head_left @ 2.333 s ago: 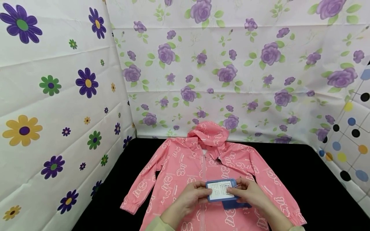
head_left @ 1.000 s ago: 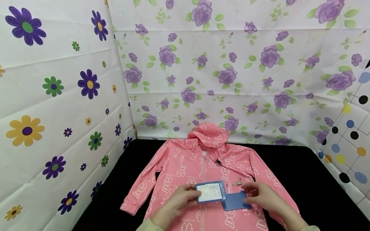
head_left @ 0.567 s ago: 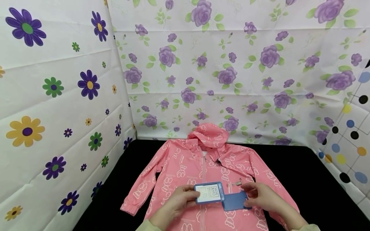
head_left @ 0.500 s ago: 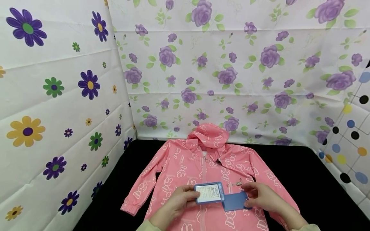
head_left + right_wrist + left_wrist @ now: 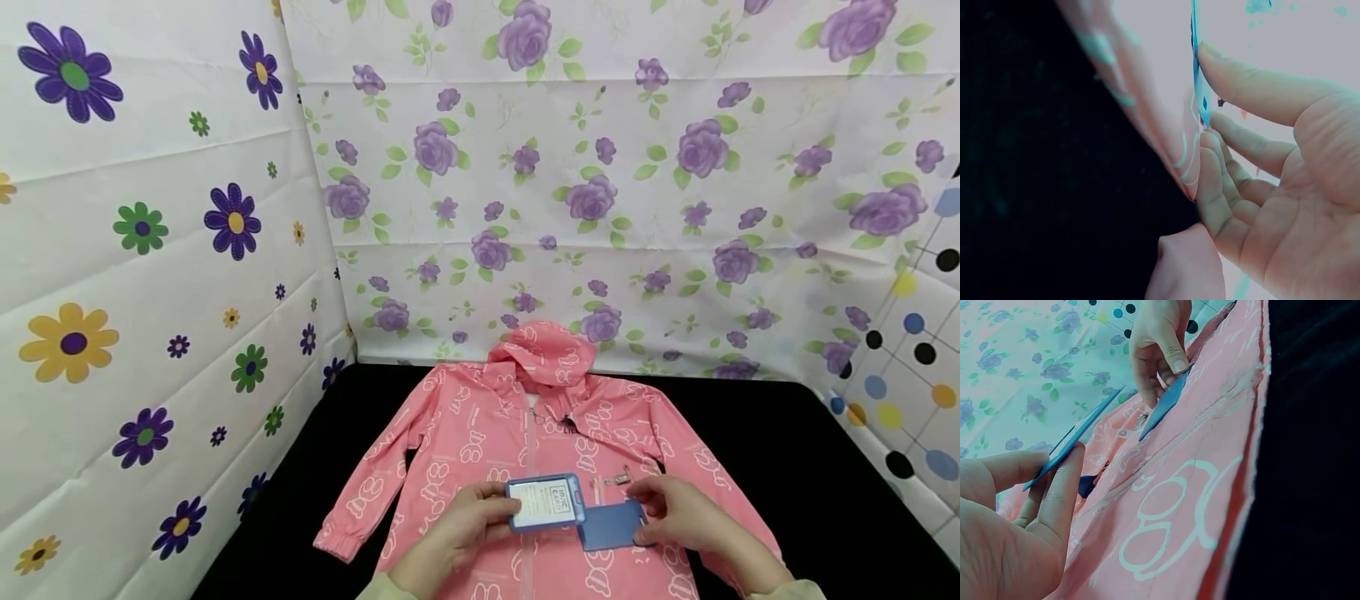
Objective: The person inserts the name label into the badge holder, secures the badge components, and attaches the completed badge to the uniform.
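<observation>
Edges: black tabletop (image 5: 757, 433) shows to left and right of the pink hooded jacket (image 5: 480, 454), which lies spread front up, hood toward the rear floral cloth (image 5: 525, 208). Left wall cloth (image 5: 150, 275) and right wall cloth (image 5: 918, 392) both stand well apart from the hands. Left wrist view: a gap separates the two blue pieces; in the head view their near corners appear to meet.

Writing: boxed capitals on the white card, slightly blurred, read as ID/IC CARD; finer lines beside them illegible. Short black lettering on the jacket chest, too small to read surely.

Grip: left hand (image 5: 472, 521) pinches the blue card holder (image 5: 546, 525) at its left edge, thumb on the face, card (image 5: 536, 502) inside; holder is raised over the jacket front. Right hand (image 5: 678, 512) pinches the flat blue panel (image 5: 609, 527) at its right end, low over the jacket. Metal clip (image 5: 622, 479) lies on the jacket, just beyond the panel
</observation>
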`<action>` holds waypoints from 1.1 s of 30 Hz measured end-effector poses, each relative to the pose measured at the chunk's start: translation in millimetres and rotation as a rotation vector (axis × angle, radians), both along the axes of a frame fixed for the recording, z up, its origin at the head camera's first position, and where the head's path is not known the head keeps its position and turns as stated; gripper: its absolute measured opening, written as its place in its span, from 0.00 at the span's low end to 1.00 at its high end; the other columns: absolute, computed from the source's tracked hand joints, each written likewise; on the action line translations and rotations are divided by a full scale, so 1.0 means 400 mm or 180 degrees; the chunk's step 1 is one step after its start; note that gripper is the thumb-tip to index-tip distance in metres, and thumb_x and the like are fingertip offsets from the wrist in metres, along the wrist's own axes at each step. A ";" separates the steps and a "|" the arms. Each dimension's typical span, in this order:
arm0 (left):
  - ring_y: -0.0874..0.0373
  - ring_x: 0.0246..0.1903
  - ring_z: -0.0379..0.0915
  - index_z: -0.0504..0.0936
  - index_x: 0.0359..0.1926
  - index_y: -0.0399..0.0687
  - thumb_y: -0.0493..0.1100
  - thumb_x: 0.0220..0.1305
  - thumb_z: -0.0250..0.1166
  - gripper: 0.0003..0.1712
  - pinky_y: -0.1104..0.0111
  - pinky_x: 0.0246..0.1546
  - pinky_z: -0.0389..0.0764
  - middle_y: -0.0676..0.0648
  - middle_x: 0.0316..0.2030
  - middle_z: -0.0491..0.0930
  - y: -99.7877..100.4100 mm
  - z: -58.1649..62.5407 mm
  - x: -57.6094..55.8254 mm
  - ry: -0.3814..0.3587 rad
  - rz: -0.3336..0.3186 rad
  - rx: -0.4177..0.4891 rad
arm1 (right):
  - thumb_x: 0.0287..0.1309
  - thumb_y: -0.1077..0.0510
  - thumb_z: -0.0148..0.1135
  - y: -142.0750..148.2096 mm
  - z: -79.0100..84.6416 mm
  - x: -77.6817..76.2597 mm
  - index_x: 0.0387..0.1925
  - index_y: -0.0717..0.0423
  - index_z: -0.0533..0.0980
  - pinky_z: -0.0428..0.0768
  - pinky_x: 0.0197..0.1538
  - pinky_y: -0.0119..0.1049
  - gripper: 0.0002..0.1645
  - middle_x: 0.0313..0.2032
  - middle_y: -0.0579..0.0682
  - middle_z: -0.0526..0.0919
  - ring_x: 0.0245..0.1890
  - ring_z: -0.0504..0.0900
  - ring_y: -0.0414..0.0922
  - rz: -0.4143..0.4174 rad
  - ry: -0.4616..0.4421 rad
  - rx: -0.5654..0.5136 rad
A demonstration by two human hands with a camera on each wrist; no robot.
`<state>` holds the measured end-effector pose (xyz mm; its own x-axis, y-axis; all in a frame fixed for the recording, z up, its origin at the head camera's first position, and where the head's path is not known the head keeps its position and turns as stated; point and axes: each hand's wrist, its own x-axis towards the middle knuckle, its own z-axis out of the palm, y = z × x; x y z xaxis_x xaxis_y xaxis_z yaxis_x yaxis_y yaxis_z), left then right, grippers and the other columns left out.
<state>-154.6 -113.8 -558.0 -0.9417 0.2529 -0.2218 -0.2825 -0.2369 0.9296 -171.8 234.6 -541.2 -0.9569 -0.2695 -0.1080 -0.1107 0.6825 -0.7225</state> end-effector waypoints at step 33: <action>0.55 0.38 0.87 0.78 0.56 0.26 0.29 0.66 0.68 0.19 0.64 0.41 0.91 0.41 0.41 0.86 -0.005 -0.002 -0.003 -0.0011 -0.0005 0.0022 | 0.48 0.63 0.85 0.020 -0.007 0.019 0.59 0.66 0.76 0.74 0.33 0.34 0.38 0.34 0.52 0.77 0.33 0.75 0.50 0.0190 -0.0111 -0.0431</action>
<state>-155.9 -115.7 -558.9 -0.9405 0.2560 -0.2234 -0.2863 -0.2427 0.9269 -164.1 242.6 -543.8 -0.9350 -0.3402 -0.0996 -0.1215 0.5714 -0.8116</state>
